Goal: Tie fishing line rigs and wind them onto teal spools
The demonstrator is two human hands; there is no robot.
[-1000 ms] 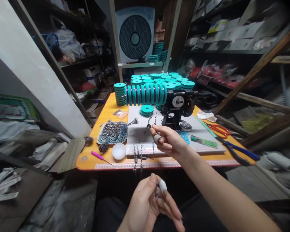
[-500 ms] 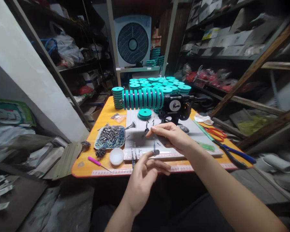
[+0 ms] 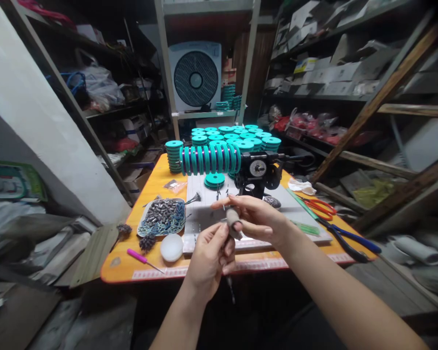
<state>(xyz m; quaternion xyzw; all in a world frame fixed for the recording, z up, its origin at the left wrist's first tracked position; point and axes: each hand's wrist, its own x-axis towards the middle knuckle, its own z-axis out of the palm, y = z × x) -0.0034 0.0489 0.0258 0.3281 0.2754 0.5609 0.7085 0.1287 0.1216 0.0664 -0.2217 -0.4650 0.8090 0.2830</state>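
Note:
My left hand (image 3: 211,253) is closed in a pinch in front of the white board (image 3: 200,218), and a thin dark strand (image 3: 231,290) hangs below its fingers. Close beside it, my right hand (image 3: 261,218) has its fingers bent together, the forefinger reaching left. A grey-brown sleeve (image 3: 233,218) sits at the right hand's fingers, near the left fingertips. What the right fingertips pinch is too small to make out. Behind the hands, a row of teal spools (image 3: 211,160) is carried on a black winding device (image 3: 257,170). Another teal spool (image 3: 214,180) lies on the board.
At left are a tray (image 3: 140,228) of grey metal weights and bluish pieces, a white bowl (image 3: 171,248) and a magenta-handled pick (image 3: 136,255). Red-handled scissors (image 3: 319,208) and blue-handled pliers (image 3: 354,238) lie right. Stacked teal spools (image 3: 173,158) and a box fan (image 3: 195,80) stand behind.
My hands have come together; the left fingers, spread before, are now pinched. The grey-brown sleeve shows more plainly at the right fingers. The view has tilted slightly upward.

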